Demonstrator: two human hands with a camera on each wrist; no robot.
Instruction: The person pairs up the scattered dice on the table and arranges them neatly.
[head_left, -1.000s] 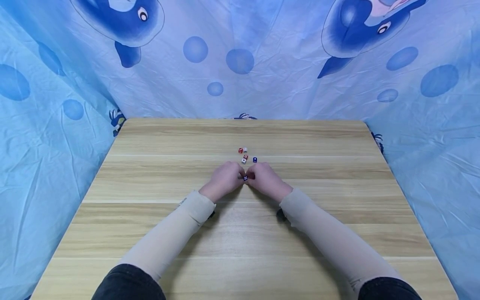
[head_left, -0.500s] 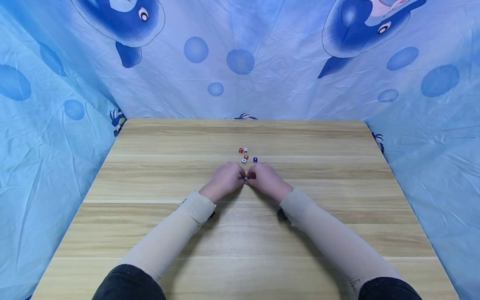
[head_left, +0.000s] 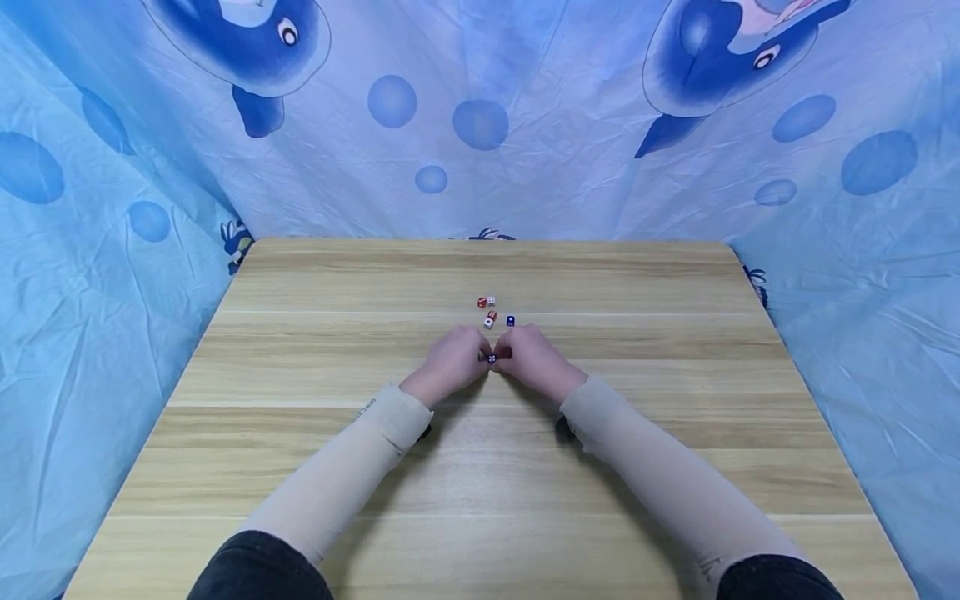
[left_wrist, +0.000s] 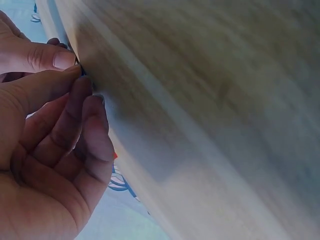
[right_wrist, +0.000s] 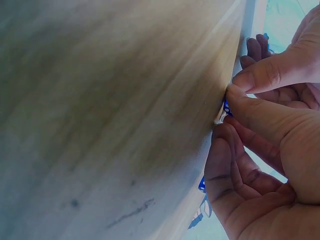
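In the head view, my left hand [head_left: 454,357] and right hand [head_left: 534,357] meet near the table's middle. Between their fingertips is a dark blue die [head_left: 492,358] with white pips, pinched from both sides. The right wrist view shows part of this blue die [right_wrist: 227,108] at the thumb and fingertips; its underside is hidden. Fingers cover most of it in the left wrist view. Just beyond the hands lie a white die [head_left: 488,323] touching a red die [head_left: 492,315], and another blue die [head_left: 511,321] to their right.
Farther back, a red die [head_left: 482,302] sits beside a white die [head_left: 491,301]. All rest on a wood-grain table [head_left: 480,500]. A blue curtain [head_left: 337,183] with whale-like prints hangs behind the table and along both sides.
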